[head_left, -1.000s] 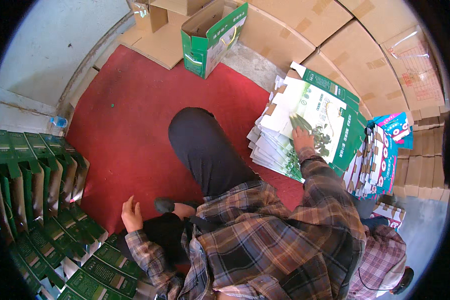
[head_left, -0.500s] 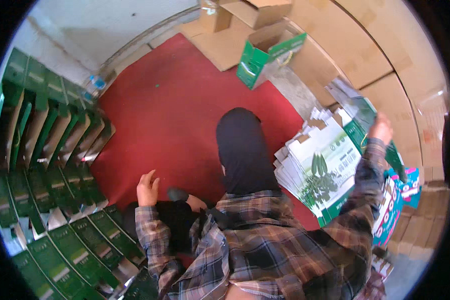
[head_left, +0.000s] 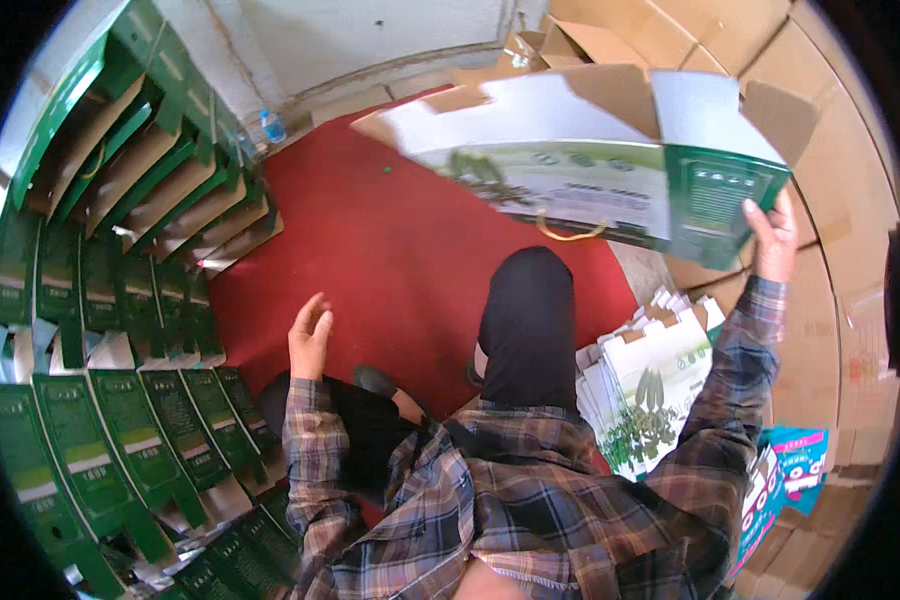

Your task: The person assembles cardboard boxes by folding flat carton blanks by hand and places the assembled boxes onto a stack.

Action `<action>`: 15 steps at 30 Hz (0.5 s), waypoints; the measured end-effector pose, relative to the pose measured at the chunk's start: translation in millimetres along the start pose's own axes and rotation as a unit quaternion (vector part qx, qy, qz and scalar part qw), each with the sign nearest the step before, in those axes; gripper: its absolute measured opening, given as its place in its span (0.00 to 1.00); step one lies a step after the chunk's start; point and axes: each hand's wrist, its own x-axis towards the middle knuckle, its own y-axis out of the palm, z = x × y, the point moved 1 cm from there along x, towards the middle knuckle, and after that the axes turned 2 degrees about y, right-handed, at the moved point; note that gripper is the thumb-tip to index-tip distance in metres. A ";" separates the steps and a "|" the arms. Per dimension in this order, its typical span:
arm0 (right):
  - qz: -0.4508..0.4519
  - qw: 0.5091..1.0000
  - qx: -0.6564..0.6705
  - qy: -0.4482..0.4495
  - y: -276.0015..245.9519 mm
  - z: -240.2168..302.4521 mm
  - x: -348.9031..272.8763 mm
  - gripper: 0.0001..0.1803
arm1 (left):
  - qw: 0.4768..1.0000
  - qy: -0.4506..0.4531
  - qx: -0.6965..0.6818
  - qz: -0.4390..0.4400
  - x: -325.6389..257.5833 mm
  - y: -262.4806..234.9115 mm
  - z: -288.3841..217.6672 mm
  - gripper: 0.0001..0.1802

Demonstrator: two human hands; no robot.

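My right hand (head_left: 776, 236) grips the right end of a flattened gift carton (head_left: 610, 190), with thumb on its green side panel. The carton is white and green, has a leaf picture and a yellow cord handle (head_left: 570, 232), and is held up above the floor with its flaps spread. Beyond my left knee, my left hand (head_left: 311, 336) hovers over the red mat with fingers apart and nothing in them. Below my right forearm lies a stack of similar flat cartons (head_left: 655, 385), partly covered by my sleeve.
Rows of green cartons (head_left: 120, 430) are stacked along the left side. Large brown boxes (head_left: 800, 330) form a wall on the right. A red mat (head_left: 370, 220) covers the floor; a plastic bottle (head_left: 272, 126) stands by the far wall. Blue and pink packaging (head_left: 795, 465) sits at the lower right.
My right hand has lifted a flat carton off the stack, swinging it up and forward. My left hand has stayed free, shifting slightly. The view has turned; the lifted carton now covers the far right area.
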 end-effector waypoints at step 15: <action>0.223 0.955 0.141 0.137 325.1 -135.9 -27.4 0.20 | 0.897 0.047 -0.355 -0.258 3.5 -78.8 7.9 0.28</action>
